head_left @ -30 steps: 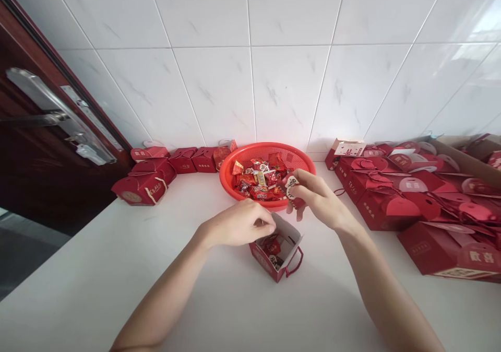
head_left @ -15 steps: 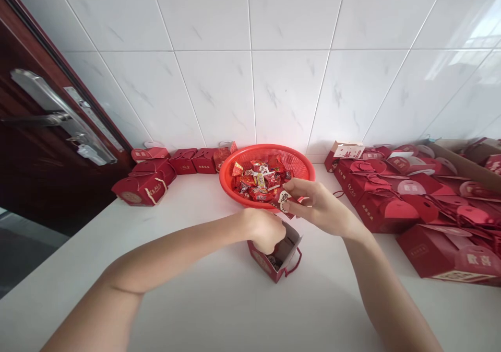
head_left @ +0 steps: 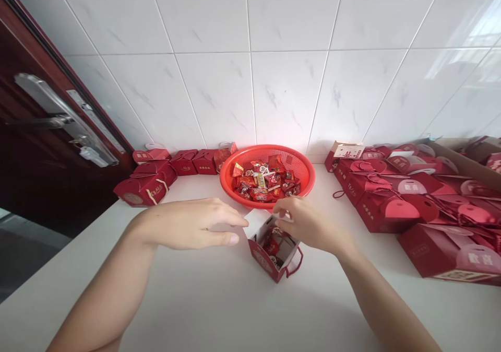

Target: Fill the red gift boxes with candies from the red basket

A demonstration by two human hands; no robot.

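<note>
A small red gift box (head_left: pixel 263 262) with a cord handle stands on the white tabletop with its top flaps up. Several wrapped candies (head_left: pixel 271 246) lie inside it. To the box's left hovers my left hand (head_left: pixel 195 224), fingers stretched out and nothing in it. My right hand (head_left: pixel 303 221) is over the box's right rear edge, its fingers bent and thumb apart from the forefinger. No candy shows between those fingertips, though part of the grip is hidden. Behind the box sits a red plastic colander (head_left: pixel 227 185) with more wrapped candies (head_left: pixel 260 180) in it.
Closed red gift boxes (head_left: pixel 143 185) stand at the left by the wall. Many red boxes (head_left: pixel 376 208) crowd the right side, with a cardboard carton (head_left: pixel 454 156) behind them. A dark wooden door (head_left: pixel 35 164) with a metal handle is at far left. White tiles back the table.
My left hand has come out of the box and moved left, its fingers opening. My right hand has moved from the colander's edge down to the box, and its candy no longer shows between the fingers.
</note>
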